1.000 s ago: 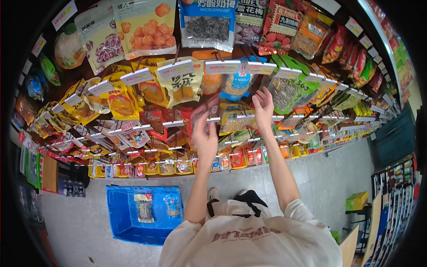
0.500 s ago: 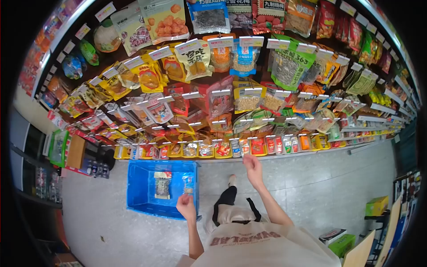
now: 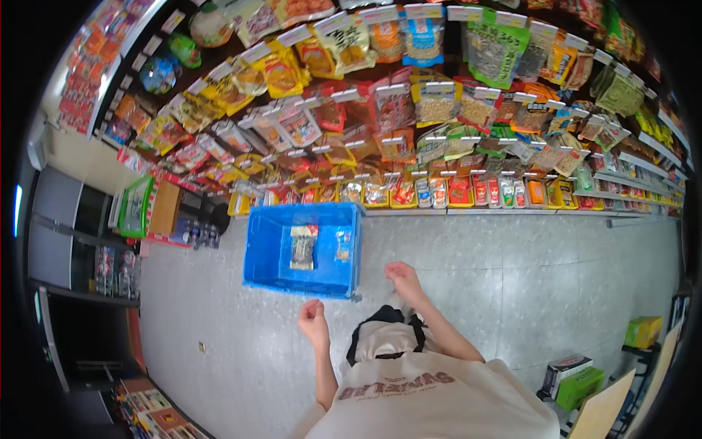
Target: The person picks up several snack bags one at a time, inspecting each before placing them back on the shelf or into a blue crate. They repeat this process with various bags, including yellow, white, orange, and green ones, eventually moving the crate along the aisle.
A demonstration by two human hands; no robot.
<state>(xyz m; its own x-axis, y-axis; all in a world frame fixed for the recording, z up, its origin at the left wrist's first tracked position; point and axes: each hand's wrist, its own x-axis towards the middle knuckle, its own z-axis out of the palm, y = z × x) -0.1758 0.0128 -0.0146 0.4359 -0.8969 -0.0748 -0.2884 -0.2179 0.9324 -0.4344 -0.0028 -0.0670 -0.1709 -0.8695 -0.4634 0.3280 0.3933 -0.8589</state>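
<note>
My left hand (image 3: 314, 323) is just in front of the near edge of a blue plastic crate (image 3: 301, 287) on the floor. Its fingers are curled in, and nothing shows in them. My right hand (image 3: 404, 281) hovers over the floor to the right of the crate, fingers loosely curled and nothing visible in the grip. Inside the crate lies a clear-fronted snack bag (image 3: 302, 251) with dark contents. A smaller bluish packet (image 3: 343, 246) rests near the crate's right wall.
Ahead stands a wide snack shelf (image 3: 439, 102) with rows of hanging bags and yellow bins along the bottom. Bottled drinks (image 3: 199, 233) stand left of the crate. A green box (image 3: 580, 388) and a yellow-green box (image 3: 643, 332) are at the right.
The view has shifted, so the shelf appears higher and the crate further right. Both hands now sit farther back from the shelf; the left is no longer over the crate's near right corner.
</note>
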